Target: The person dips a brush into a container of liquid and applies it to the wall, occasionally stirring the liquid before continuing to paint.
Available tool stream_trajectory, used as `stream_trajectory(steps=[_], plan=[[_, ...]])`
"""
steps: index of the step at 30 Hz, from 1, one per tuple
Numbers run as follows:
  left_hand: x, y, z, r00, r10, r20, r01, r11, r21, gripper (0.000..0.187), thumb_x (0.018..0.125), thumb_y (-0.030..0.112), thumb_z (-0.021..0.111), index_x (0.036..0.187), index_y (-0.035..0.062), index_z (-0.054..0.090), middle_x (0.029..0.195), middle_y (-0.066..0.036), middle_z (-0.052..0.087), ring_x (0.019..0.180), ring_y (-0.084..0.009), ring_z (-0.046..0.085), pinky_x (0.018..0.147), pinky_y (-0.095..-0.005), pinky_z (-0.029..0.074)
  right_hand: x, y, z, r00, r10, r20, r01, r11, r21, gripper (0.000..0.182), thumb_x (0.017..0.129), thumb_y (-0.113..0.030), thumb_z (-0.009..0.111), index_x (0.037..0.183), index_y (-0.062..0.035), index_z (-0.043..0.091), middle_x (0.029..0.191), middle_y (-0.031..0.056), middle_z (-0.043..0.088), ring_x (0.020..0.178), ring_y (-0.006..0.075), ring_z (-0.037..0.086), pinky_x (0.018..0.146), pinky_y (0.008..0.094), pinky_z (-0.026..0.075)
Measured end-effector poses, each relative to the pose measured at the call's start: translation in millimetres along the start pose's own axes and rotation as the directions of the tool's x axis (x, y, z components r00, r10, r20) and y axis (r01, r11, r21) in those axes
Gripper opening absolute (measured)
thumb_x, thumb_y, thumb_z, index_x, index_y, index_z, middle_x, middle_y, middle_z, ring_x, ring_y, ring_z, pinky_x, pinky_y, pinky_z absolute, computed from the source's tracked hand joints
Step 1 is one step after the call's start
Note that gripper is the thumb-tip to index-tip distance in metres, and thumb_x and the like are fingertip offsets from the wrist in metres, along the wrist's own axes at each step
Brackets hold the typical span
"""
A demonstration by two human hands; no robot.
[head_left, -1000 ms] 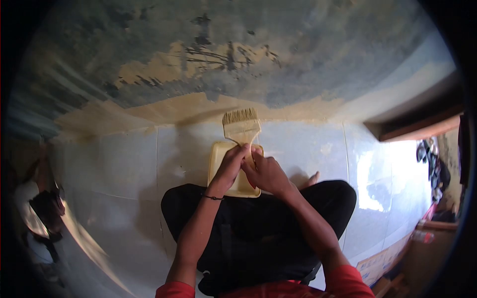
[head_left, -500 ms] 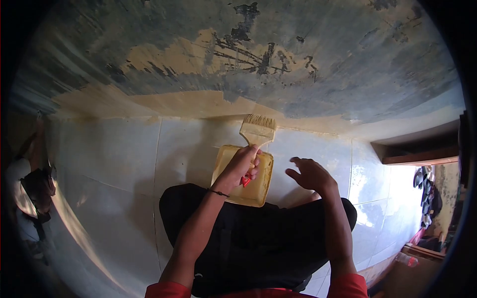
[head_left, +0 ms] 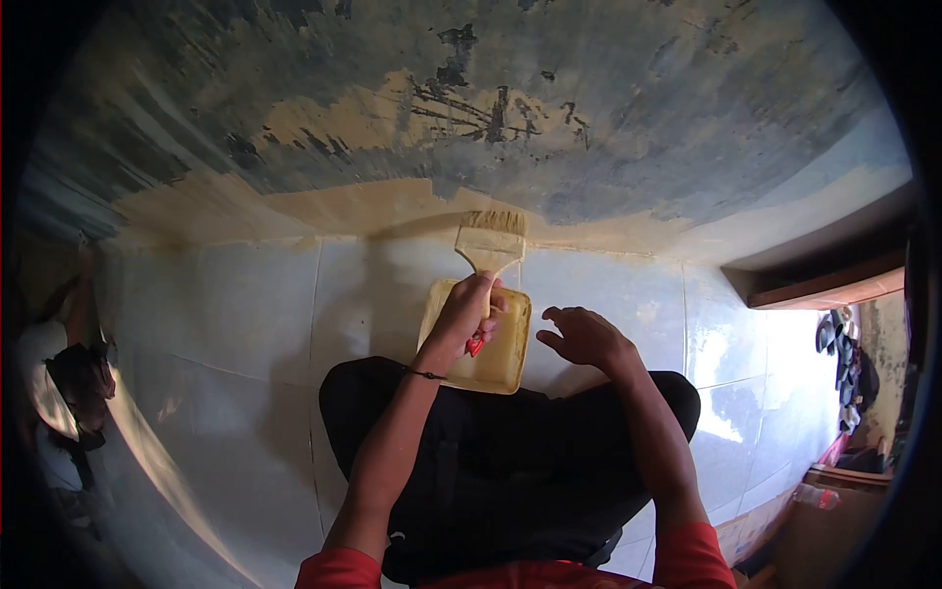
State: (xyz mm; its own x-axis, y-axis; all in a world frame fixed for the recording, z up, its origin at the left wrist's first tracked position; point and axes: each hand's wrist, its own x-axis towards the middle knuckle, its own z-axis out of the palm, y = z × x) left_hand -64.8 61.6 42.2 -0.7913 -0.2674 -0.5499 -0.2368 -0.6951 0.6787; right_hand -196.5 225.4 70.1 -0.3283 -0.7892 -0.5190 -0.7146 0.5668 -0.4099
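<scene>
A wide, paint-stained brush (head_left: 491, 245) is gripped by its handle in my left hand (head_left: 471, 312), bristles pointing away from me at the foot of the wall (head_left: 373, 204). Whether the bristles touch the wall, I cannot tell. Something small and red shows beneath that hand. Below it on the tiles lies a shallow cream-yellow tray (head_left: 502, 361), partly covered by my hand and forearm. Right of the tray, my right hand (head_left: 586, 339) hovers with its fingers apart, holding nothing. Cream paint covers the wall's lower part; above it the surface is grey-blue with dark peeled patches.
Pale tiles (head_left: 226, 304) cover the floor around my crossed legs. At the far left a person (head_left: 78, 383) is partly visible. To the right are a low wooden ledge (head_left: 834, 287), a cluster of dark items (head_left: 844, 363) and a plastic bottle (head_left: 816, 497).
The brush and my left hand have shifted slightly left and toward the wall. My right hand has moved a little left, closer to the tray. The view has shifted slightly.
</scene>
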Motion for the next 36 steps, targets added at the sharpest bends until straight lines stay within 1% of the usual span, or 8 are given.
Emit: stream_trajectory(steps=[7,10,13,14,18,25,28,36], plan=[[-33.5,28.9,16.0,0.970,0.233,0.073,-0.236,0.971,0.027,0.036,0.097,0.038,0.041,0.104,0.0022,0.044,0.067,-0.002,0.043,0.040,-0.0082,0.040,0.036,-0.0232,0.035,-2.2,0.9,2.3,1.000,-0.005,-0.015,0.005,1.000,-0.015,0.043,0.090,-0.033,0.053,0.119,-0.0021,0.054,0.096,0.0187,0.065,0.095,0.0343,0.061,0.085,0.0422,0.048],[-38.0,38.2,22.8,0.878,0.457,0.140,-0.475,0.867,0.149,0.041,0.098,0.041,0.037,0.110,0.0022,0.043,0.067,-0.002,0.043,0.041,-0.0106,0.045,0.037,-0.0240,0.038,-2.3,0.5,1.9,1.000,0.012,0.004,-0.012,1.000,-0.005,0.043,0.090,-0.034,0.053,0.120,-0.0031,0.053,0.098,0.0185,0.065,0.097,0.0345,0.061,0.086,0.0421,0.047],[-31.4,48.0,30.7,0.825,0.551,0.124,-0.556,0.831,0.005,0.044,0.098,0.044,0.035,0.113,0.0031,0.042,0.066,-0.002,0.041,0.040,-0.0118,0.044,0.038,-0.0256,0.040,-3.1,-1.1,0.0,1.000,0.028,0.013,-0.028,0.999,0.018,0.045,0.091,-0.037,0.052,0.120,-0.0033,0.054,0.099,0.0180,0.065,0.097,0.0346,0.061,0.086,0.0423,0.047],[-26.3,51.1,28.6,0.807,0.576,0.129,-0.586,0.808,0.062,0.047,0.098,0.047,0.034,0.116,0.0049,0.041,0.066,-0.002,0.041,0.039,-0.0096,0.040,0.037,-0.0242,0.037,-3.0,-2.7,-0.8,0.999,0.031,0.021,-0.032,0.999,0.015,0.045,0.091,-0.038,0.051,0.120,-0.0033,0.053,0.100,0.0179,0.065,0.098,0.0344,0.061,0.086,0.0423,0.047],[-2.5,41.3,11.4,0.831,0.553,0.064,-0.555,0.831,0.036,0.043,0.099,0.044,0.033,0.115,0.0057,0.042,0.062,-0.001,0.041,0.038,-0.0069,0.034,0.034,-0.0217,0.030,-1.6,-3.3,0.9,1.000,0.019,0.010,-0.019,1.000,-0.002,0.047,0.091,-0.040,0.050,0.120,-0.0032,0.053,0.102,0.0180,0.064,0.099,0.0338,0.060,0.087,0.0426,0.047],[21.2,11.1,-6.4,0.873,0.485,0.053,-0.488,0.869,0.084,0.040,0.098,0.046,0.035,0.108,0.0077,0.042,0.058,0.001,0.036,0.038,-0.0059,0.029,0.033,-0.0215,0.027,5.9,-5.2,5.1,1.000,0.001,0.027,-0.001,1.000,0.004,0.045,0.091,-0.039,0.050,0.115,-0.0016,0.055,0.098,0.0185,0.065,0.098,0.0345,0.060,0.086,0.0439,0.046],[22.7,1.7,-6.5,0.914,0.403,0.046,-0.405,0.913,0.044,0.036,0.098,0.044,0.037,0.102,0.0083,0.043,0.057,0.001,0.037,0.038,-0.0058,0.031,0.033,-0.0222,0.028,5.5,-9.3,1.4,0.996,0.023,0.086,-0.021,0.999,-0.030,0.048,0.092,-0.040,0.049,0.120,-0.0015,0.053,0.105,0.0195,0.063,0.103,0.0339,0.058,0.089,0.0416,0.045],[25.6,-12.5,-4.6,0.957,0.285,0.052,-0.285,0.958,-0.022,0.036,0.097,0.046,0.037,0.099,0.0109,0.042,0.058,0.002,0.035,0.038,-0.0057,0.029,0.033,-0.0217,0.026,5.7,-4.4,9.1,1.000,-0.003,0.027,0.004,1.000,-0.025,0.043,0.091,-0.038,0.051,0.113,-0.0019,0.056,0.096,0.0193,0.065,0.097,0.0346,0.061,0.085,0.0437,0.047]])
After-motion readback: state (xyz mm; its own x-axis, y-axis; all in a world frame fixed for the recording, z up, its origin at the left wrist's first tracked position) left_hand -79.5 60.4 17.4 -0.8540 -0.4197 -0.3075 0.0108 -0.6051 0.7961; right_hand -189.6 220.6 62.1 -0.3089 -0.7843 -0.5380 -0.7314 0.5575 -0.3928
